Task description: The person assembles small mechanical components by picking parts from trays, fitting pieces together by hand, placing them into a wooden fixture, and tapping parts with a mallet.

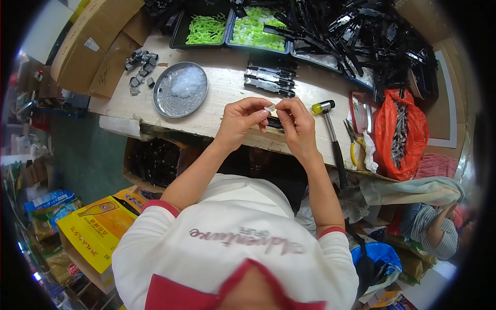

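Observation:
Above the front of the workbench (227, 82), my left hand (238, 120) and my right hand (298, 124) meet fingertip to fingertip. Both pinch a small whitish piece (270, 108), perhaps plastic; its exact kind is too small to tell. Under the fingers lies a black part (274, 123), partly hidden by the hands. Just beyond, several long black parts (269, 81) are lined up side by side. A hammer (330, 126) with a yellow face and dark grip rests right of my right hand.
Left are a round metal dish (164, 101) with clear small pieces and several metal blocks (135, 80). Bins of green sticks (206, 29) and green-white pieces (256, 28) stand behind, beside piled black parts (351, 36). Yellow-handled pliers (353, 142) and a red bag (383, 134) are right.

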The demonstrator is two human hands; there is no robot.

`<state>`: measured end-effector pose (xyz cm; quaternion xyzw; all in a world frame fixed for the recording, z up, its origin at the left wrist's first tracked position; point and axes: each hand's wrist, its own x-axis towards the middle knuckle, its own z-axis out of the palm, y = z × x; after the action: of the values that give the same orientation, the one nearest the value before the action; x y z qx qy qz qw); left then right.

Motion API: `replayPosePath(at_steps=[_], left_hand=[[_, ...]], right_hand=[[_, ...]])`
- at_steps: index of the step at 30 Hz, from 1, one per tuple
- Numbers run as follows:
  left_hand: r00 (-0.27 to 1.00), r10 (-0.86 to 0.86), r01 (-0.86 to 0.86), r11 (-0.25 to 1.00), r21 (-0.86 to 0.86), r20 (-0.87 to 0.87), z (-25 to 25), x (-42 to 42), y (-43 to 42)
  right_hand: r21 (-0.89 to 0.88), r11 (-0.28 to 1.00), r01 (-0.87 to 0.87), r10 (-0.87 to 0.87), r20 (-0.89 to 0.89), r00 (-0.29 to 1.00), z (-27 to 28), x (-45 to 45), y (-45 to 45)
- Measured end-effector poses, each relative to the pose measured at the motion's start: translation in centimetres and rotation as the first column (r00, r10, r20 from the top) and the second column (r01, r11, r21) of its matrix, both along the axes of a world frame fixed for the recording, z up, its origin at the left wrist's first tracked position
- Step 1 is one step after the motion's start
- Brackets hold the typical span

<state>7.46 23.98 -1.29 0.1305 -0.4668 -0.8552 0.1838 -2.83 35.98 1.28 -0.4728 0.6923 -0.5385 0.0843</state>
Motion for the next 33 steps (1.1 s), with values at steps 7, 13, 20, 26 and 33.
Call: replayPosePath(at_steps=[7, 13, 20, 26, 33], left_hand=[[0.999, 0.039, -0.039, 0.999, -0.027, 0.001, -0.2, 0.1, 0.3], [0.993, 0.063, -0.042, 0.977, -0.209, 0.096, 0.4, 0.2, 0.2], [0.961, 0.176, -0.041, 0.855, -0.516, 0.215, -0.6, 0.4, -1.7], [0.946, 0.182, 0.01, 0.808, -0.589, 0.267, -1.1, 0.1, -1.9], [0.942, 0.15, 0.091, 0.748, -0.657, 0.301, -1.1, -0.1, -2.2]], right_hand=[[-0.049, 0.999, 0.008, -0.013, -0.092, 0.996, -0.6, 0.7, -1.1], [-0.01, 0.999, 0.054, -0.054, -0.27, 0.961, -1.5, -0.2, -0.8], [0.186, 0.976, 0.113, -0.027, -0.413, 0.911, -2.7, -0.1, 0.2], [0.17, 0.979, 0.108, -0.019, -0.455, 0.89, -3.4, 0.6, -0.9], [0.22, 0.967, 0.13, 0.009, -0.539, 0.842, -3.9, 0.5, -1.1]])
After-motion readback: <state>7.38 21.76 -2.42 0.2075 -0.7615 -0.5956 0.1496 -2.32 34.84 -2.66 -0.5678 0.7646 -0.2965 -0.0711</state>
